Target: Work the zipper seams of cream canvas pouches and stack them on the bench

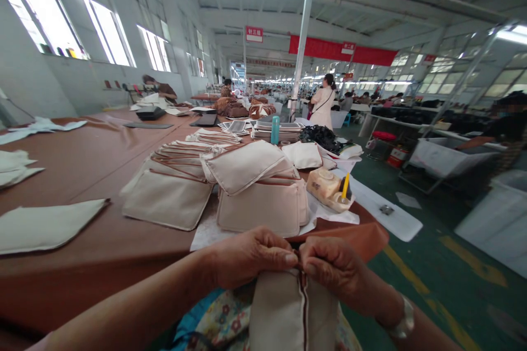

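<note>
Between the left grip (256,259) and the right grip (340,264), which are close together, the upper end of a cream fabric piece (274,310) is pinched, thumbs and fingers clenched on it from both sides. The piece hangs down below both grips, with a brown-edged seam (304,307) running along its length beneath the gap between them. Behind its lower part, below the left grip, shows a floral cloth (226,312). A silver-coloured bracelet (407,319) circles the right forearm (382,301), just behind the right grip.

Straight ahead of both grips, near them on the brown-covered tabletop (96,167), stands a pile of cream pieces (259,208), the topmost lying askew. Ahead and to the left of the left grip leans an overlapping row of similar pieces (167,197); well apart, farther left, lies a single cream piece (47,225). Ahead and to the right of the right grip sits a stained container (324,182) with a yellow-handled tool (345,185) upright beside it. Beyond the pile, farther from the grips, stands a teal cylinder (275,130).
</note>
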Demonstrator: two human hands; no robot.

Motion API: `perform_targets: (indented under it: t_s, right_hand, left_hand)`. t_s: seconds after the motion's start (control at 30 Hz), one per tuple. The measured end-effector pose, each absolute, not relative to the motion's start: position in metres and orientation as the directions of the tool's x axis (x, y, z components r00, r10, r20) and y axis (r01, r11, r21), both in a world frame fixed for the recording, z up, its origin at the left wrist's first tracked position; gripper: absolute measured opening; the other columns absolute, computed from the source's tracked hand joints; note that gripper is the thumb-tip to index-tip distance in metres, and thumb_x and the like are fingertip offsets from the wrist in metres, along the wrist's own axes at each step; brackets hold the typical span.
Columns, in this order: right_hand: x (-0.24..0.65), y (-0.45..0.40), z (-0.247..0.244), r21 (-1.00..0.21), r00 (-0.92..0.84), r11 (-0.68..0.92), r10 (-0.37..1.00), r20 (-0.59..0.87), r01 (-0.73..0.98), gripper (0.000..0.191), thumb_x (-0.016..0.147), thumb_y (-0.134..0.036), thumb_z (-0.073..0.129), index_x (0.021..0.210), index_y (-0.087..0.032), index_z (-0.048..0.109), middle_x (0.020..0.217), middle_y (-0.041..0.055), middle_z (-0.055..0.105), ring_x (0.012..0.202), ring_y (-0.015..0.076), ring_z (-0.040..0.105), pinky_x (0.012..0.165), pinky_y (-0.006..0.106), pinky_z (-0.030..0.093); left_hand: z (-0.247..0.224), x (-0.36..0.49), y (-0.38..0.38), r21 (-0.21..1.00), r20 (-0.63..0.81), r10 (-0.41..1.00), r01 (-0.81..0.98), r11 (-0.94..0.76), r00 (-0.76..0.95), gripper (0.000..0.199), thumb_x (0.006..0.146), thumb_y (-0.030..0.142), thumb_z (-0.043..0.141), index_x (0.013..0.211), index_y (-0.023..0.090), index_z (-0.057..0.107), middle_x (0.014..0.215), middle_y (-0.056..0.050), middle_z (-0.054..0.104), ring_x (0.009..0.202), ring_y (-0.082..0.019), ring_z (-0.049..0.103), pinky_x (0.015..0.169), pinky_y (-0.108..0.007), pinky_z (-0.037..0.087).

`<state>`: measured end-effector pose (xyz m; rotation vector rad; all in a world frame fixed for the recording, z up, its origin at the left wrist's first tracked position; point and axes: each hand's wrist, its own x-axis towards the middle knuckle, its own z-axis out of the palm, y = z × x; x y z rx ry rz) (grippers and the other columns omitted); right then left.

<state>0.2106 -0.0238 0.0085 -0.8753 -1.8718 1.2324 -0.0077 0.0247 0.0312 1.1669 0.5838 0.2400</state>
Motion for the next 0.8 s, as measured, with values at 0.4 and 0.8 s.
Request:
perform_targets:
  t_s: [0.4, 0.8]
  right_hand:
    - [0.213, -0.024, 0.004, -0.949, -0.54, 0.309, 0.811, 0.227, 0.065, 0.033, 0.096, -0.042, 0.056, 0.074, -0.018, 0.051, 0.071, -0.0016, 0.044, 0.066, 0.0127, 0.038, 0.059, 0.025, 0.031]
    - [0.209, -0.015, 0.001, -0.891, -0.401, 0.378, 0.878, 0.26, 0.25, 0.036, 0.097, -0.049, 0.051, 0.09, -0.016, 0.065, 0.08, 0.0037, 0.061, 0.073, 0.0163, 0.055, 0.066, 0.026, 0.043]
  left_hand:
    - [0.044, -0.023, 0.017, 0.973, -0.222, 0.457, 0.224, 0.052, 0.861, 0.047, 0.055, 0.038, 0.091, 0.088, 0.013, 0.069, 0.071, 0.004, 0.054, 0.062, -0.009, 0.039, 0.052, -0.018, 0.031]
    - [0.049, -0.018, 0.011, 0.936, -0.14, 0.624, 0.308, -0.17, 0.769, 0.054, 0.088, 0.066, 0.053, 0.065, 0.019, 0.039, 0.059, 0.006, 0.027, 0.052, -0.008, 0.022, 0.045, -0.022, 0.016]
